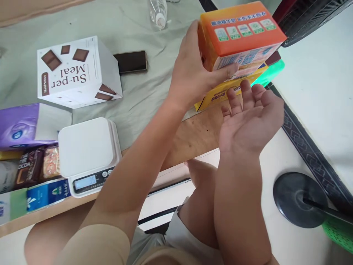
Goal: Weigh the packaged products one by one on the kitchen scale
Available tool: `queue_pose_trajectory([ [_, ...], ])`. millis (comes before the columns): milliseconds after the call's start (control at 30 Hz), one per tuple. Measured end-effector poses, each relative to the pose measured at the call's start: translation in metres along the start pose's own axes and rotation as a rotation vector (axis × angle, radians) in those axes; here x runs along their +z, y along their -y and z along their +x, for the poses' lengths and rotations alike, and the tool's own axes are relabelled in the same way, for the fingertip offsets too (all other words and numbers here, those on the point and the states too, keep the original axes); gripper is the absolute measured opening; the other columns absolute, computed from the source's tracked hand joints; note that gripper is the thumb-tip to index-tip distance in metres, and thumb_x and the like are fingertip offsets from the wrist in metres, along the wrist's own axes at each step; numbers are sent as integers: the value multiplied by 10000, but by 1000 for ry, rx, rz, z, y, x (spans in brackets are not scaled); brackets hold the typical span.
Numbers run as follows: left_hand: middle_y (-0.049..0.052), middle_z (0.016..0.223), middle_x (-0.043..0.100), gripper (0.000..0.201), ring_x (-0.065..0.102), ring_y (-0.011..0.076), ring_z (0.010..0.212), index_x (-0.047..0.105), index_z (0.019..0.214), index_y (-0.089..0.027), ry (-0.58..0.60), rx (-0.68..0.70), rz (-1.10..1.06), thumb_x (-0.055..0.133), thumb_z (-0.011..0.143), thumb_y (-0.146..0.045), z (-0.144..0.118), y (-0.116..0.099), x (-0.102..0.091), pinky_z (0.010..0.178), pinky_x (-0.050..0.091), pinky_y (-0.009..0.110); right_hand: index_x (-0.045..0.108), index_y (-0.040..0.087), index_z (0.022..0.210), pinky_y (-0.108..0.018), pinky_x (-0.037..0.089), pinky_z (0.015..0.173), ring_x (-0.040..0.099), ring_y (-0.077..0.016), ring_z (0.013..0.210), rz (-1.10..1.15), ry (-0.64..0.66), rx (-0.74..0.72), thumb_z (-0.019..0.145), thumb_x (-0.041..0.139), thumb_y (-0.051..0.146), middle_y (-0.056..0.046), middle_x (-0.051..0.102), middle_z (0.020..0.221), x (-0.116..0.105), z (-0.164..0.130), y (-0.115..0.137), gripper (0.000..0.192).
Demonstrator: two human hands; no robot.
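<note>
My left hand [193, 73] grips the left side of an orange box [242, 33] with printed labels, held above the table's right end. A yellow box [217, 94] lies under it on the table edge. Just below the orange box, my right hand [250, 114] is palm up with fingers spread, holding nothing and close to the yellow box.
A white kitchen scale [88, 154] sits near the front edge of the wooden table [193, 136]. Behind it stand a white "Su-per Meal" box [74, 71], a phone [131, 61] and a bottle [158, 13]. Snack packs [33, 165] and a purple pack [19, 125] lie left. A black round base [296, 198] is on the floor.
</note>
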State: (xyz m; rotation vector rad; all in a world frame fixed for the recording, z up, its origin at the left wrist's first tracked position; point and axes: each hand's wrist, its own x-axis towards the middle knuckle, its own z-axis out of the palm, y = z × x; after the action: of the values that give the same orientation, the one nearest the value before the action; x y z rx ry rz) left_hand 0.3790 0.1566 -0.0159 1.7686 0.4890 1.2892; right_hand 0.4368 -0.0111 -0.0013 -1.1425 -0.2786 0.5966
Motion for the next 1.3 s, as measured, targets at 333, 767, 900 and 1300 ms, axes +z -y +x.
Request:
queue_pose_trajectory([
  [333,2,1149,760,717,699,295,1095,554,1059,-306,83,-71,82,1003,526,-473,-27,-45,-25,909,593,444,520,253,1156,-356,596,763,670,-226,1204,23,143,5,900,508,600,-86,546,1383,-26,14,-22,431],
  [767,77,1345,669,810,631,328,1322,563,1253,-262,94,-38,172,980,594,-480,-69,-106,-80,1075,568,456,594,285,1164,-403,636,863,704,-173,928,49,396,-119,920,467,563,-57,594,1098,-6,-18,-16,392],
  [900,49,1336,679,930,652,333,1301,605,1359,-323,99,101,217,998,553,-569,-102,-124,-145,1021,614,466,618,263,1133,-293,592,690,673,-126,778,-120,522,-190,862,540,381,-15,650,1001,17,-63,-15,305],
  [1300,4,1373,716,584,586,408,1410,723,1347,-372,51,-195,-75,862,782,-430,-187,-168,-254,1169,547,592,438,296,1260,-264,412,548,566,-105,671,-405,951,-217,770,631,228,49,645,902,78,-159,-73,531],
])
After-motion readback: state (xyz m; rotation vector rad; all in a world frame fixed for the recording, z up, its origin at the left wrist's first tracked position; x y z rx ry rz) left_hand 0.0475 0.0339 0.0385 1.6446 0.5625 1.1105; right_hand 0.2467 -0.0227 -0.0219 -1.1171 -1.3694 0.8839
